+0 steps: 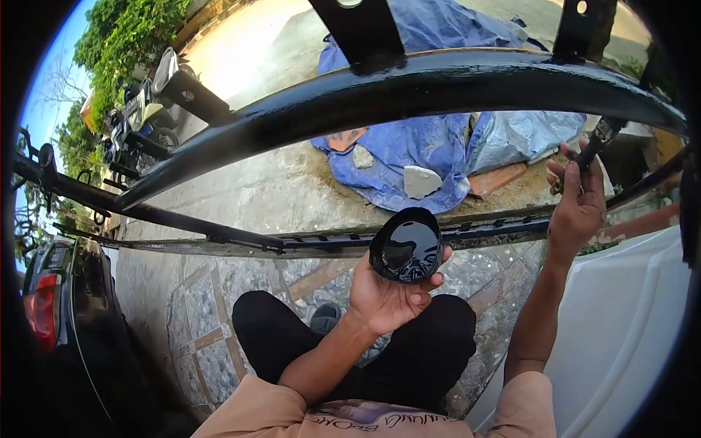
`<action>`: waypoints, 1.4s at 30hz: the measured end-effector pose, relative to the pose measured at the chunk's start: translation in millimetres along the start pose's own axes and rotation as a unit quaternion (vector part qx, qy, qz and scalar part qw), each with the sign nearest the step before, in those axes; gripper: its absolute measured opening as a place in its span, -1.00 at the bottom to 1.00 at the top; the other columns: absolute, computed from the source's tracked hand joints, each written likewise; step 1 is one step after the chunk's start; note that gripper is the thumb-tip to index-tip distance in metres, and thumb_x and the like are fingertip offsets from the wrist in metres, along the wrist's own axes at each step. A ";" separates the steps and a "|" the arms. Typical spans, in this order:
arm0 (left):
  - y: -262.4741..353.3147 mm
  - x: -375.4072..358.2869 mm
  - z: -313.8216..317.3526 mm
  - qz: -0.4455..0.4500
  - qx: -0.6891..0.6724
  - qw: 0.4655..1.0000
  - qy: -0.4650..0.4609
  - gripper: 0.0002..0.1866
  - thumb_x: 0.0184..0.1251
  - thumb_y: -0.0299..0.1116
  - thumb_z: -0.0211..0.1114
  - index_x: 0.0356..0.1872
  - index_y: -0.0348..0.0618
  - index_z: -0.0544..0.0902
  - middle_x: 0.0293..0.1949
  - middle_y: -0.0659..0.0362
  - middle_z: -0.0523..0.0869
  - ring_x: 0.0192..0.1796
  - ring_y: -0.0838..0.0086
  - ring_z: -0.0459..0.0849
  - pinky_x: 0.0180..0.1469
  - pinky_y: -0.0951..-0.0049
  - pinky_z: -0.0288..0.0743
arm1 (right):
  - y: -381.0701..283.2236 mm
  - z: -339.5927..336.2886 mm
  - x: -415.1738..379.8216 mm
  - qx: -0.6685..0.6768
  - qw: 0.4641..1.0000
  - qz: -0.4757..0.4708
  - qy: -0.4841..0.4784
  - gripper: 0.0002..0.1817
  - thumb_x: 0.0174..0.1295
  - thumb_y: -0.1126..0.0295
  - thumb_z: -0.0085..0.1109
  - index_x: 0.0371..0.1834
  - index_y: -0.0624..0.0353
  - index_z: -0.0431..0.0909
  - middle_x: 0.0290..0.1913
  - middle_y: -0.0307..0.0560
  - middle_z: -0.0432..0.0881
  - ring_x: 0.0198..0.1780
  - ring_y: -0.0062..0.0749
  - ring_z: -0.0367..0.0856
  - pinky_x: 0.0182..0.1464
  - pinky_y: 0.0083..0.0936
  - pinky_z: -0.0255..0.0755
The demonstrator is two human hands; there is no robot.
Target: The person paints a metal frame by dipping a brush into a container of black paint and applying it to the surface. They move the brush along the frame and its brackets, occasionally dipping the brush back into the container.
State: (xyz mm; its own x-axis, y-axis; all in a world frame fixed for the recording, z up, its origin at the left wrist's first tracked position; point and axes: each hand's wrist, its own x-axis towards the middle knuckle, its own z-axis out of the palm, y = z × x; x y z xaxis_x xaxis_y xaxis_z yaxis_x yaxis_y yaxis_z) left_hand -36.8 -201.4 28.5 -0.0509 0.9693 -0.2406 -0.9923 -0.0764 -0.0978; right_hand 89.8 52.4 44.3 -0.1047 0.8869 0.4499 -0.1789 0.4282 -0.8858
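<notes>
A small cup of glossy black paint rests in my left hand, fingers wrapped round its side and the paint surface facing up. My right hand is raised at the right, closed round a paintbrush. The brush head points up, right at the underside of a thick black metal tube. That curved tube spans the view in front of me, its paint shiny, with short flat tabs standing off it. Both my knees are bent below the cup.
A lower black rail runs behind the cup. Beyond lies a blue tarp weighted with stone pieces and a brick. A dark car stands left, motorcycles farther back, and a white panel at right.
</notes>
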 end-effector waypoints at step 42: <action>237.9 -381.1 -203.1 0.374 -0.037 0.927 -0.009 -0.28 0.54 0.03 -0.09 0.59 -0.13 0.12 0.52 -0.40 0.12 0.14 -0.14 0.65 -0.30 0.23 0.65 | -73.1 123.8 -81.5 -0.354 0.933 -0.004 0.065 -0.85 0.38 0.53 0.02 -0.12 0.45 0.39 -0.22 0.15 0.71 -0.28 -0.27 0.79 -0.30 -0.52 0.68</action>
State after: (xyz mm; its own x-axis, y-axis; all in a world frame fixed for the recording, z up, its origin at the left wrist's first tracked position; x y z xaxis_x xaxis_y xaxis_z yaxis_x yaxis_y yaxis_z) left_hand -230.5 -636.4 -99.3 -0.7240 0.6418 -0.2529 -0.6678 -0.7440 0.0233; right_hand -9.8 -72.6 86.5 0.0215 0.8773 0.4795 0.5169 0.4008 -0.7564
